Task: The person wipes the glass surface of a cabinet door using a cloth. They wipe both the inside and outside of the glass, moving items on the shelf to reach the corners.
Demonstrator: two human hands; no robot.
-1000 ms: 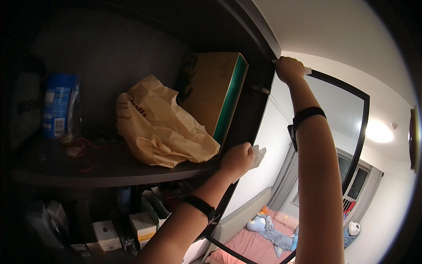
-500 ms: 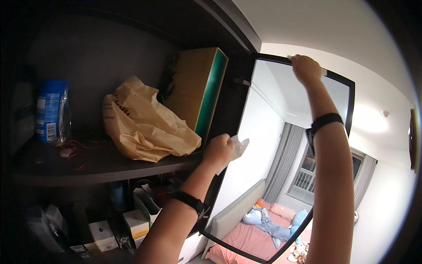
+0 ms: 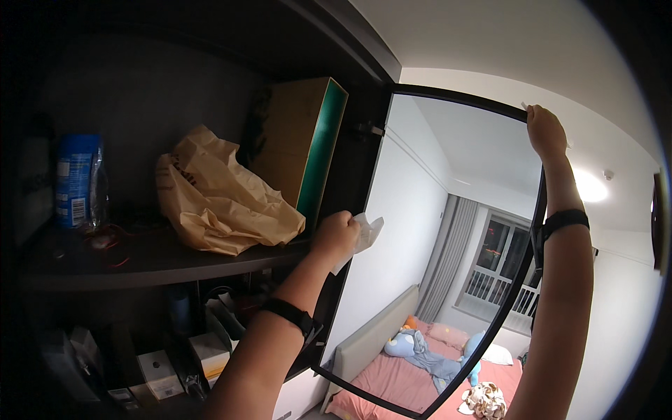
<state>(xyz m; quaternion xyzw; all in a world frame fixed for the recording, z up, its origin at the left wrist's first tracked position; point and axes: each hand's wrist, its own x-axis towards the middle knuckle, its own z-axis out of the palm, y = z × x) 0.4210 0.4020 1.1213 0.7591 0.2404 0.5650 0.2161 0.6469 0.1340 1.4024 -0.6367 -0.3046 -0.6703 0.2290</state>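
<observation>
My left hand [image 3: 336, 236] is closed around a crumpled white tissue [image 3: 367, 234], beside the cabinet's dark side edge and the hinge side of the door. A glass cabinet door [image 3: 448, 168] with a thin black frame stands swung out to the right. High up, my right hand [image 3: 546, 129] is closed at the upper right corner of that frame, and small white bits, looking like tissue, poke out at its fingers. Just left of my left hand, a crumpled brown paper bag [image 3: 224, 199] rests on the dark shelf [image 3: 161, 274].
Behind the bag stands a tan box [image 3: 290, 133] with a green side. A blue package [image 3: 75, 182] is at the shelf's left. Below are several white boxes [image 3: 159, 374]. Beyond the glass lie a bed [image 3: 378, 374] with plush toys, a curtain and a window.
My right hand has slid right along the door's top frame to its corner. My left hand with the tissue appears slightly further left, as does the whole cabinet.
</observation>
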